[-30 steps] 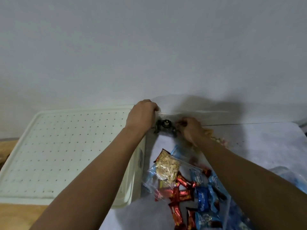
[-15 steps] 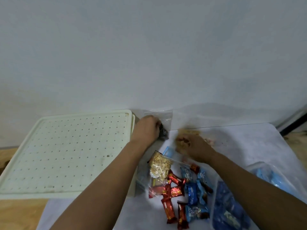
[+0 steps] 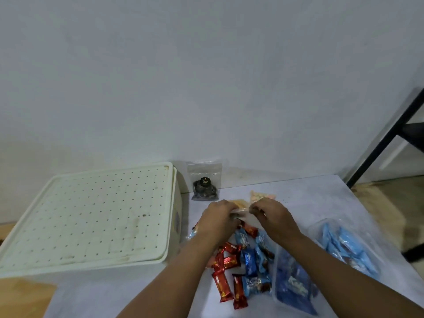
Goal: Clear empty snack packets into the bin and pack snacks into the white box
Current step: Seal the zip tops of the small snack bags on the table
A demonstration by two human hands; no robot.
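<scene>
dark-snack bag (image 3: 205,181) now released against wall; label unreadable.

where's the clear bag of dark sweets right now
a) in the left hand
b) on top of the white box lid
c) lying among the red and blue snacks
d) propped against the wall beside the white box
d: the clear bag of dark sweets stands against the wall just right of the white box, apart from both hands, which are together at a clear packet nearer the camera.

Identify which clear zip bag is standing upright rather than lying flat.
The zip bag of dark sweets, leaning against the wall beside the white box; the bags of blue packets lie flat on the table.
</scene>
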